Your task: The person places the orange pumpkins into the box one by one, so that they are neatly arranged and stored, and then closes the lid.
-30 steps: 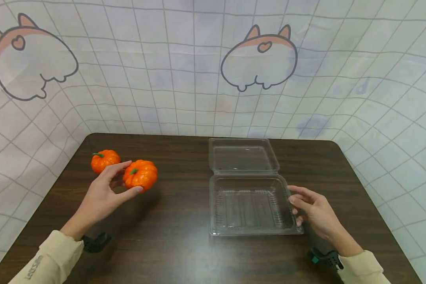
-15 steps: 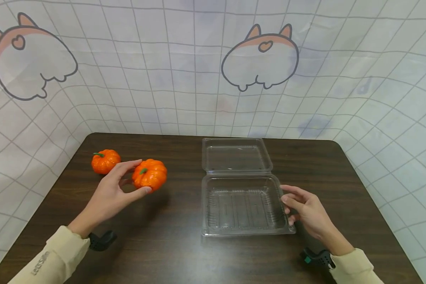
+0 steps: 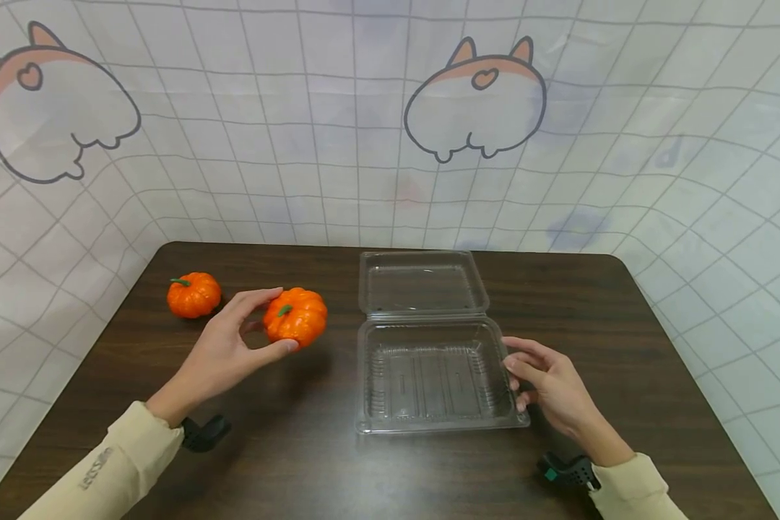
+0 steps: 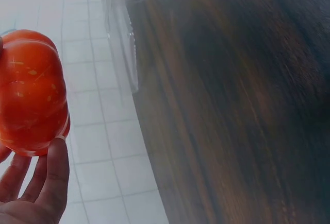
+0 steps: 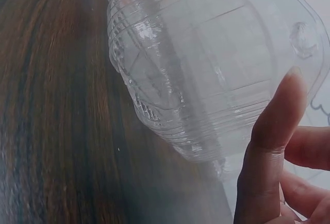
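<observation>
Left grip: closed around the held pumpkin, thumb on the near side, fingers on the far side. The held pumpkin is raised clear of the counter, between the other pumpkin and the box. Its green stem faces up and toward the left edge of the counter. A dark shadow lies on the counter below it.

Box: clear, hinged, open. It lies near the middle of the counter, slightly toward the right edge. The lid is folded back toward the rear edge; the base lies on the front side of the hinge.

Right grip: closed on the base's rim, on the side facing the right edge of the counter. The thumb is at the rim; the other fingers bend against its outer side.

Other pumpkin: rests on the counter near the rear left corner, apart from the left grip. Its green stem points toward the left edge.

Each wrist carries a dark strap under a pale sleeve. Beyond the rear edge hangs a white wall covering with grid lines and two cartoon animals.
</observation>
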Demonstrator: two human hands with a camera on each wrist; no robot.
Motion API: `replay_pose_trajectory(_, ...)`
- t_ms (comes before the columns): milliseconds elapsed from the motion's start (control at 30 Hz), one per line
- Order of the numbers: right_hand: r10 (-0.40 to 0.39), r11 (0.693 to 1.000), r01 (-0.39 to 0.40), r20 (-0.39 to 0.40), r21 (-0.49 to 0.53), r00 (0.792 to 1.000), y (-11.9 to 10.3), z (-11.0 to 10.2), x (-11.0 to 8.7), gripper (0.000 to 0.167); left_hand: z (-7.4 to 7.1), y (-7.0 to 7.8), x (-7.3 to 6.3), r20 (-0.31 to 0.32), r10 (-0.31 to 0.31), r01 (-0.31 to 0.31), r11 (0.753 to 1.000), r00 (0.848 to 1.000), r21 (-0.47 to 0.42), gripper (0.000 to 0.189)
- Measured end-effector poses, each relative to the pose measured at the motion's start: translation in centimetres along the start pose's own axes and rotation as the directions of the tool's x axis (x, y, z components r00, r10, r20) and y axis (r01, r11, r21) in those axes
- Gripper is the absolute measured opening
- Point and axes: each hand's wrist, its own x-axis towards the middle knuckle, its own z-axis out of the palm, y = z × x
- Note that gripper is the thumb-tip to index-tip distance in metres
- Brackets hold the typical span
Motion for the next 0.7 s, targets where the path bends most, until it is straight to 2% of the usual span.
replay_pose_trajectory(700,0.006,0.999,-0.006,0.008,0.051,1.000,0.4,1.2,0.5,0.055,1.4,2.3,1.2,0.060,0.053,-0.051,0.998,0.997,-0.032,0.074)
